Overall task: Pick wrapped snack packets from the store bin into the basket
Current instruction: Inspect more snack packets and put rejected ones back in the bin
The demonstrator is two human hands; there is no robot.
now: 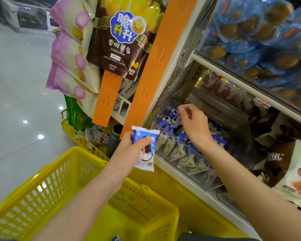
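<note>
Packet (144, 150) is sitting pinched in my left hand (127, 145), with the yellow basket (47, 185) lying at its 7 o'clock, while my right hand (193, 122) at its 2 o'clock is hovering, fingers curled, over the blue packets (165, 120) in the bin (189, 159), and I cannot tell whether it is grasping one.

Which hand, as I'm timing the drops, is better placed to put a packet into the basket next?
Left. The left hand grips a blue-and-white packet just beyond the rim of the yellow basket. The right hand is over the bin, fingers curled above its packets, none clearly held.
</note>
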